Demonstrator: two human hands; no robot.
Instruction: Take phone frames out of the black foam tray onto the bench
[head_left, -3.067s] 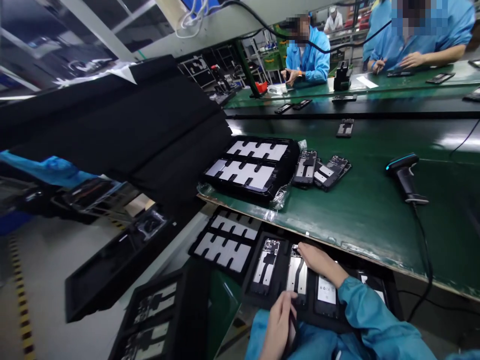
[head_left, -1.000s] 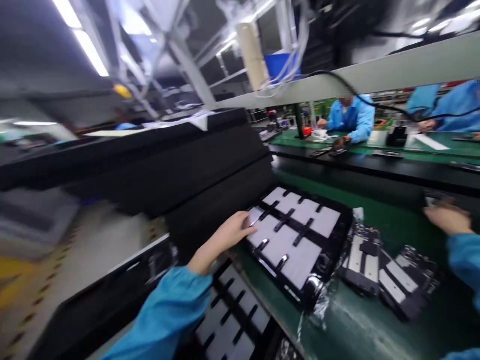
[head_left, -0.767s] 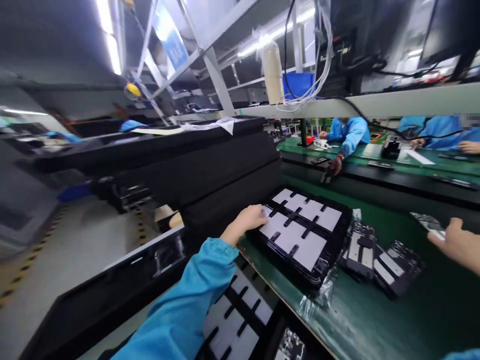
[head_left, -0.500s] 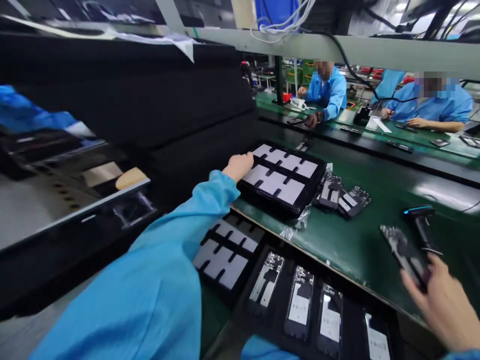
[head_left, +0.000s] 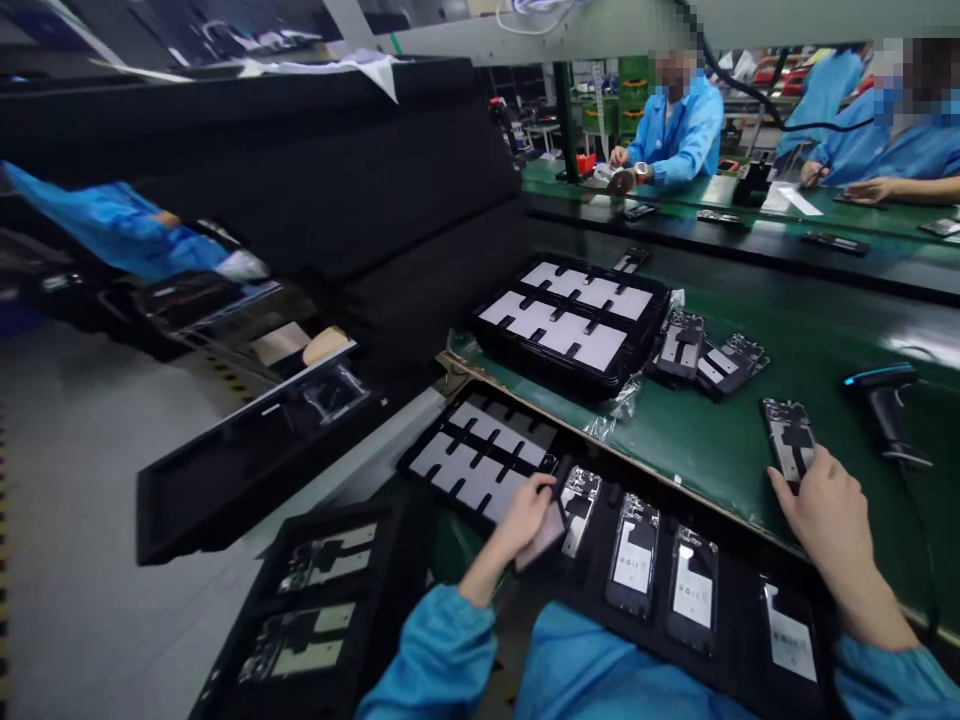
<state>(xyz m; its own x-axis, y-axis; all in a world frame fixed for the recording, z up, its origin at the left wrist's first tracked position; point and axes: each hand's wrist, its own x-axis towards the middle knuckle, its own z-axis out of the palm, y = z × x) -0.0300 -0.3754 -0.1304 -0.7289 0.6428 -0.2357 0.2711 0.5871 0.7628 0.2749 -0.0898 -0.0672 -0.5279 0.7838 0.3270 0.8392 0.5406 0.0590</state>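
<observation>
My left hand (head_left: 527,512) is over the black tray (head_left: 739,668) on my lap, its fingers pinching a pale thin sheet (head_left: 549,530) beside the tray's leftmost phone frame (head_left: 580,494). More phone frames (head_left: 636,555) lie in a row in that tray. My right hand (head_left: 825,500) grips the near end of another phone frame (head_left: 787,443), which rests flat on the green table (head_left: 720,440). Both sleeves are blue.
A stack of black trays with white pads (head_left: 570,320) stands on the table, loose phone frames (head_left: 709,355) beside it. A handheld scanner (head_left: 885,400) lies at right. Another padded tray (head_left: 480,460) and tall black foam stacks (head_left: 315,190) are at left. Co-workers (head_left: 679,125) sit opposite.
My left hand left the tray stack on the table and came down to the lap tray with a pale sheet. My right hand lowered its phone frame onto the green table.
</observation>
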